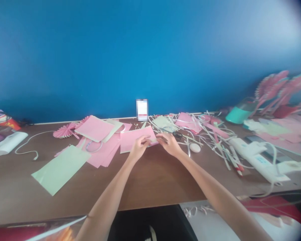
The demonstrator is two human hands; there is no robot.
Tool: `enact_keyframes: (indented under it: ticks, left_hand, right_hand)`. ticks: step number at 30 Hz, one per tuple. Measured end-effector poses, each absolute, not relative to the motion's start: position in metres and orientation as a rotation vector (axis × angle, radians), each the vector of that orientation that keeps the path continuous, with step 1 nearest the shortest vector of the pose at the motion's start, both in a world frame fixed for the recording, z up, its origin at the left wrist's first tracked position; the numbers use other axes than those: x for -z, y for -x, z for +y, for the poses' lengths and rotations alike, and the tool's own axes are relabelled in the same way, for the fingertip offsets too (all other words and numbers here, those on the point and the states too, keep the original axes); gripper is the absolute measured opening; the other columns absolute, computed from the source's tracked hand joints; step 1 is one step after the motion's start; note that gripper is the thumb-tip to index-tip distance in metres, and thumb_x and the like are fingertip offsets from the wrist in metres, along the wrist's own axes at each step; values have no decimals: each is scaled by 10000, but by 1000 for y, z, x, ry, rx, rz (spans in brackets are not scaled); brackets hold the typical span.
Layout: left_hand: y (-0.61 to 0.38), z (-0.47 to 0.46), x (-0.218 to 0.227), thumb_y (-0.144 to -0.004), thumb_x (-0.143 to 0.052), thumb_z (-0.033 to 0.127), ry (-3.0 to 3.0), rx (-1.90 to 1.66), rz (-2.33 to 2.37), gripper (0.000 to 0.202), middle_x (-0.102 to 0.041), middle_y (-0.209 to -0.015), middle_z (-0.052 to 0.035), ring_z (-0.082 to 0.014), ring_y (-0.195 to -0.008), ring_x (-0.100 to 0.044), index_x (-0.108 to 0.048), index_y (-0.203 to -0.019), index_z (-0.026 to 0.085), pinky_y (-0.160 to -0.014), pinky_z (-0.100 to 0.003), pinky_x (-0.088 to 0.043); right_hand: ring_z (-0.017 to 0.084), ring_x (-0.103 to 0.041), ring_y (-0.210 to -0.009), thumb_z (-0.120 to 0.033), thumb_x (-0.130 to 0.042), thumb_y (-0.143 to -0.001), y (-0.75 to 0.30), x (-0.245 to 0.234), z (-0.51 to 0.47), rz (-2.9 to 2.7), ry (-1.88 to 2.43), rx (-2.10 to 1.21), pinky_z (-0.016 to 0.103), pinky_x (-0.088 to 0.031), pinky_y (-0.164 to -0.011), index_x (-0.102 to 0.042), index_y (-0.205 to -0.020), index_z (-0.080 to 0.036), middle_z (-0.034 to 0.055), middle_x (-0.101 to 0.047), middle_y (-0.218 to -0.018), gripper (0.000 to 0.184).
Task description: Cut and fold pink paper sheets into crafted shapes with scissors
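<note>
Fingers (163, 135) on paper (130, 139) (pink)

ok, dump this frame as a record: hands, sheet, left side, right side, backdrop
left_hand: left hand gripping the pink sheet near its lower edge
right_hand: right hand at the same sheet's right end
left_side: pale green sheet, pink paper fan
right_side: white rounded object, white power strip
surface: brown table
backdrop: blue wall
</note>
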State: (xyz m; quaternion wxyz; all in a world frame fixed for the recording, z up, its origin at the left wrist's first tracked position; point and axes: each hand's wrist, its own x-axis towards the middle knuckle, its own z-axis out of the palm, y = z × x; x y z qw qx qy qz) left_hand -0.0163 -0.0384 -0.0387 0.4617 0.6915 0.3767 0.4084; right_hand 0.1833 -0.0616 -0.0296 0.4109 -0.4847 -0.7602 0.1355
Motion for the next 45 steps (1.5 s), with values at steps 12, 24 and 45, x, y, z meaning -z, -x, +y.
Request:
enact_keyframes:
  ticks: [12,24,45]
  left_hand:
    - [15,-36,43,-858,-528,401,-2003,-923,1036,279,-690,-992,-50,-174,-843,-622,-661,-975,185,-740,-286,-472]
    - [25,-28,49,-832,-518,216,-2026,-784,989,176,-667,-1026,-54,-178,-937,-611,-632,-963,186,-848,-306,-485]
    - [26,-29,38,-844,-534,457,-2005,-708,921,327,-690,-885,-49,-182,-807,-624,-673,-938,177,-741,-297,-472]
  right_hand:
    - [174,-621,-772,-374,-584,-840,-190,28,-60,-1951,1241,-625,262,-423,-725,-710,-828,-200,23,-702,-844,216]
    - [55,-391,-351,-470,-537,-837,-198,29,-56,-1550,1283,-1160,191,-263,-376,-566,-798,-172,-30,-586,-561,302]
    - [25,-307,-319,-379,-631,-739,-187,29,-55,-1591,1554,-1401,184,-179,-339,-574,-618,-147,-45,-510,-448,268]
